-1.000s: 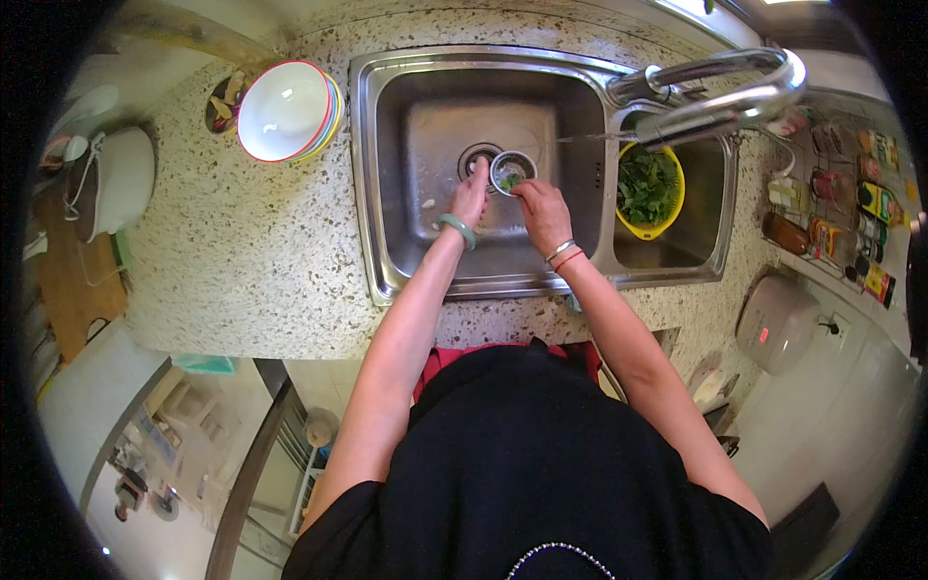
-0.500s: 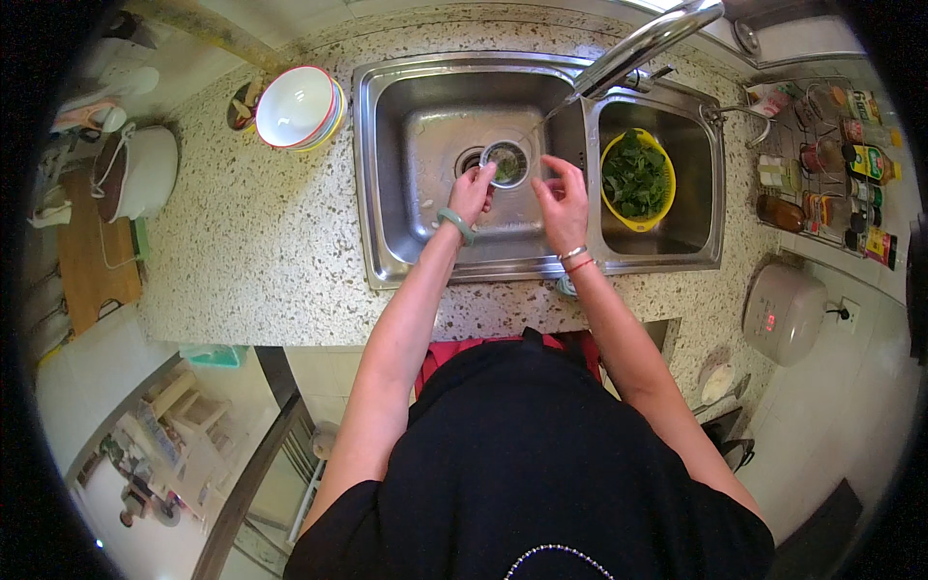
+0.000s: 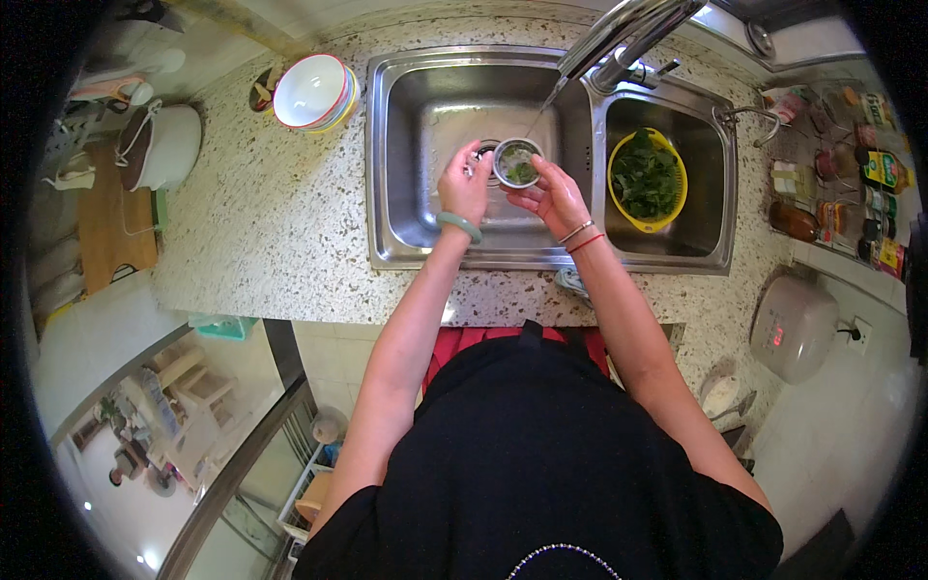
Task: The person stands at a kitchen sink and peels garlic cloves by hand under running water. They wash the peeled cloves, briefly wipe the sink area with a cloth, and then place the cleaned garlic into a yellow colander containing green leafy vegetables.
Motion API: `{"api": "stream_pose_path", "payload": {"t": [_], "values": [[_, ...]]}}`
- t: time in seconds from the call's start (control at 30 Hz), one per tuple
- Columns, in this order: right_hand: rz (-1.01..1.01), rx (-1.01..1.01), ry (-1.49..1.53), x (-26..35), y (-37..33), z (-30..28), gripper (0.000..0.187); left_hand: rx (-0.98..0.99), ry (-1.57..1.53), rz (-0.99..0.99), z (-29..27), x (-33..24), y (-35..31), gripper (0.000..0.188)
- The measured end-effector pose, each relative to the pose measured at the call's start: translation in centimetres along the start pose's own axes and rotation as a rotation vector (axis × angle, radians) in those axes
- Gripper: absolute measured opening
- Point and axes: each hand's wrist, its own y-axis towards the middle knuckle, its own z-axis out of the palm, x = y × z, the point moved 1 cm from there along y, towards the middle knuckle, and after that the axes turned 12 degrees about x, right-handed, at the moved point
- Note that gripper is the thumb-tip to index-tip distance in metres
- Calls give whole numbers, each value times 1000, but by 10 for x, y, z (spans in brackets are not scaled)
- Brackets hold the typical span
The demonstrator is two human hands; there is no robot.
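In my right hand is a small round sink strainer with a metal rim and green leaf bits inside. The thumb lies on its right side and the fingers curl below it. My left hand hovers just left of the strainer, fingers bent and apart, with nothing visible held. Both hands are over the large basin of the steel sink, close to the drain, which is partly covered. A thin stream of water falls from the faucet beside the strainer.
A yellow colander of leafy greens stands in the smaller right basin. Stacked bowls sit left of the sink on the speckled counter. A rack of bottles is at the right, and a lidded pot at the far left.
The strainer has passed from my left hand to my right hand. My left hand has let go and stays beside it. The whole view has shifted slightly.
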Motion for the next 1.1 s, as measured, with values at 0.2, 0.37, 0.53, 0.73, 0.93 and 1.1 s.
{"api": "stream_pose_path", "payload": {"t": [0.2, 0.37, 0.53, 0.73, 0.93, 1.1], "values": [[-15, -49, -54, -10, 3, 0, 38, 307, 506, 31, -12, -45, -3, 30], [-107, -118, -93, -16, -3, 24, 43, 422, 883, -20, -7, -62, 4, 23], [-125, -58, -1, -14, -11, 24, 37, 428, 907, 10, -3, -70, 3, 20], [-71, 15, 89, -11, -14, 13, 31, 418, 680, 62, -6, -70, -5, 17], [-71, 155, 110, -12, -21, 23, 39, 307, 425, 123, -17, -61, -8, 21], [-55, 182, 101, -17, -20, 34, 40, 323, 351, -17, -30, -72, -12, 23]]}}
